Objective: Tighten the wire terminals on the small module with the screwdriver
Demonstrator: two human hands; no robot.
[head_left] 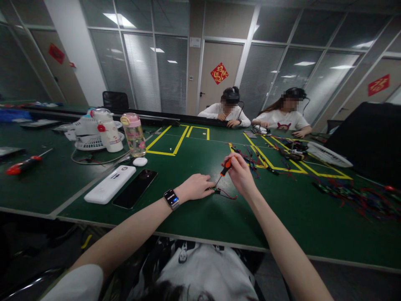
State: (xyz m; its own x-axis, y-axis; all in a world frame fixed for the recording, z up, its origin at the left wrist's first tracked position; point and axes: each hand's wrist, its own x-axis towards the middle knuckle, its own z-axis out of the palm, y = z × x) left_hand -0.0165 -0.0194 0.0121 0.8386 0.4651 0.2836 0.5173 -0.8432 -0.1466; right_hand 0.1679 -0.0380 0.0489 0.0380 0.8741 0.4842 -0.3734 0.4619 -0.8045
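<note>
Glass partitions with closed blinds (171, 71) back the room; before them, a long green-topped bench (203, 228) marked out in yellow tape (161, 153). Two co-workers in white tops (224, 110) (283, 119) sit along the far side, dark gear on their heads.

Right hand (239, 169): fingers closed round the orange-and-black handle of a slim screwdriver (226, 167), its shaft slanting down and left. Left hand (196, 186): low over the bench, fingers partly extended, fingertips at a small green circuit board (216, 190); cannot tell whether the board is pinched or only steadied. Board lies on the bench just under the screwdriver tip; contact too small to make out. Thin red and black wires (230, 195) trail from it to the right.

Left of the hands: black smartphone (135, 189) beside a rounded white power bank (110, 184), with a clear pink-lidded bottle (134, 136) beyond. Far right: tangled multicoloured wires (354, 196).
</note>
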